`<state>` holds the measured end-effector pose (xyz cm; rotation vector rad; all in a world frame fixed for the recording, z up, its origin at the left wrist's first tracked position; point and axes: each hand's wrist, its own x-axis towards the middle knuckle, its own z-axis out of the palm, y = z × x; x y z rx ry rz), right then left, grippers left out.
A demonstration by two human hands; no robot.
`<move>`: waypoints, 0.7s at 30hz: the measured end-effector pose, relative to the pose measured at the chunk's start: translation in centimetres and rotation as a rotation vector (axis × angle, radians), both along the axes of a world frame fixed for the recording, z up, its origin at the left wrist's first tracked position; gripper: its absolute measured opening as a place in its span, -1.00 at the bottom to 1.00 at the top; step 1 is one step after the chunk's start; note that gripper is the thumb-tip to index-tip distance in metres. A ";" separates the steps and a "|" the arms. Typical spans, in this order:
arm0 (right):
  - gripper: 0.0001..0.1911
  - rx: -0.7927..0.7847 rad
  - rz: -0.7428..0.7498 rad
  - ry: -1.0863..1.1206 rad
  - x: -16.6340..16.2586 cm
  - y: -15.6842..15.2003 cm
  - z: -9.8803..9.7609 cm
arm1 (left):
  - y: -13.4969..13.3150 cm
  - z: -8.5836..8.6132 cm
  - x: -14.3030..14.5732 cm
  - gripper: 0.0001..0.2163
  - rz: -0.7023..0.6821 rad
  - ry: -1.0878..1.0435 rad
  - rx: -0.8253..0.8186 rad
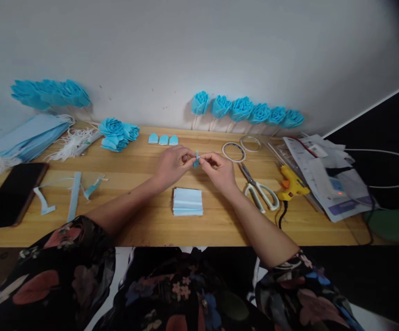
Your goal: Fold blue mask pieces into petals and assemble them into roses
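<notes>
Between my two hands is a small blue piece of fabric [196,162], partly hidden by the fingertips. My left hand [174,166] pinches it from the left, and my right hand [219,171] pinches it from the right. Just below them on the table lies a stack of pale blue rectangular sheets [187,202]. Behind my left hand sit three small blue folded pieces with rounded tops [164,139] in a row. To the right of my right hand are scissors [259,187] with white handles, lying partly apart, and two rolls of tape [234,152].
Blue fabric flowers on sticks [241,109] lean on the wall; more flowers [116,134] lie left. A yellow glue gun [292,183] and papers [326,179] are right. Left are a phone [12,195], face masks [30,138], white cords [71,143] and cut strips [74,196].
</notes>
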<state>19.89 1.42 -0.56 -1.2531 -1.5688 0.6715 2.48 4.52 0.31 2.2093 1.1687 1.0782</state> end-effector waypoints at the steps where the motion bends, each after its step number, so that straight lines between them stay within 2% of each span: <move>1: -0.83 0.012 0.003 -0.009 0.0 0.0 0.0 | 0.0 0.0 0.0 -0.88 -0.005 0.000 0.007; 11: -0.85 0.134 0.019 -0.132 0.1 0.0 -0.4 | -0.1 -0.3 0.1 -0.89 -0.003 0.015 0.020; 21: -0.85 0.113 0.010 -0.128 0.2 0.2 -0.7 | -0.3 0.0 0.1 -0.85 -0.022 0.004 0.038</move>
